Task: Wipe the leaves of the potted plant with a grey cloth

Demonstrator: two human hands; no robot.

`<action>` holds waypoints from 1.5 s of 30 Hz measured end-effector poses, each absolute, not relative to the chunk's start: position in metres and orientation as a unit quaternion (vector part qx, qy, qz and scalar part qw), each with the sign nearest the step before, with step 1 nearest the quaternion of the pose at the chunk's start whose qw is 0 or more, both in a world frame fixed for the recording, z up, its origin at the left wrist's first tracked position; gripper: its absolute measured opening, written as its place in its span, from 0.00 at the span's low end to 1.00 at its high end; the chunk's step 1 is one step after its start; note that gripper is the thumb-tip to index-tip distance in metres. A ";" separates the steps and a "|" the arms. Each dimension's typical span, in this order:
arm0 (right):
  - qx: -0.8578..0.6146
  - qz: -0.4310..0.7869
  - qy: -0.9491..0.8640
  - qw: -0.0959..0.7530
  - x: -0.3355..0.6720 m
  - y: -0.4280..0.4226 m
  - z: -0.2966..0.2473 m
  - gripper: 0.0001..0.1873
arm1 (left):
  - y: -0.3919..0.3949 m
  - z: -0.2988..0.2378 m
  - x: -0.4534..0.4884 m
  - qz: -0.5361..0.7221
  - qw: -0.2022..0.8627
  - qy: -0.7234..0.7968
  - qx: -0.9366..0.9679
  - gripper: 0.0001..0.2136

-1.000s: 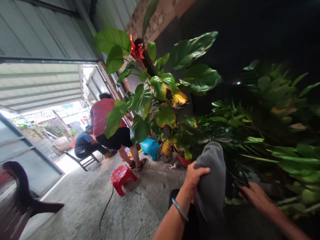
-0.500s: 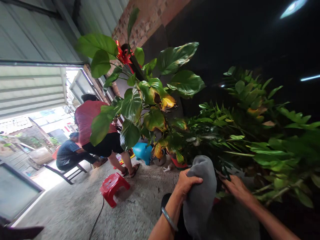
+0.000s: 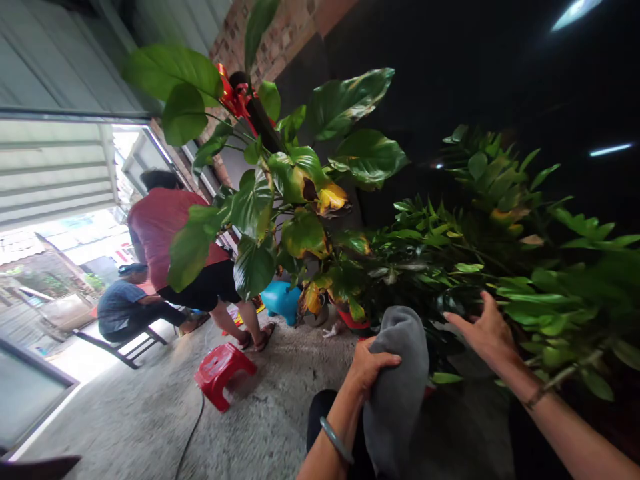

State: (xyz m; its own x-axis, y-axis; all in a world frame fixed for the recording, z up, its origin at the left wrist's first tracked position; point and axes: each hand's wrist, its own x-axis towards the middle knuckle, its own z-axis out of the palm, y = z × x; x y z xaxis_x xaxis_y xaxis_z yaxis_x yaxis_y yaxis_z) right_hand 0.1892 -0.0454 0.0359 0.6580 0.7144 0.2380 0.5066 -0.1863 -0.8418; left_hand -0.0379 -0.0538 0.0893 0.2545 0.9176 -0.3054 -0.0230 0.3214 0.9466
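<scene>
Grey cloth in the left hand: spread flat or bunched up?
Bunched: the grey cloth hangs in a thick fold, with the left hand gripping its edge.

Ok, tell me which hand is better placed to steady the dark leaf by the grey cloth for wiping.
Right. The right hand is open with fingers spread, already up among the leafy plant, at the dark leaves beside the grey cloth. The left hand is closed on that cloth, so it is likely busy.
</scene>
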 end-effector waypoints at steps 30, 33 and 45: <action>-0.661 0.329 -0.490 0.463 0.146 -0.045 0.009 0.13 | -0.037 0.148 -0.064 0.526 0.643 0.426 0.360 0.17; -0.655 0.342 -0.483 0.470 0.147 -0.049 0.010 0.15 | -0.030 0.144 -0.052 0.566 0.604 0.440 0.349 0.16; -0.624 0.411 -0.445 0.492 0.156 -0.058 0.013 0.14 | -0.036 0.137 -0.061 0.488 0.650 0.430 0.393 0.18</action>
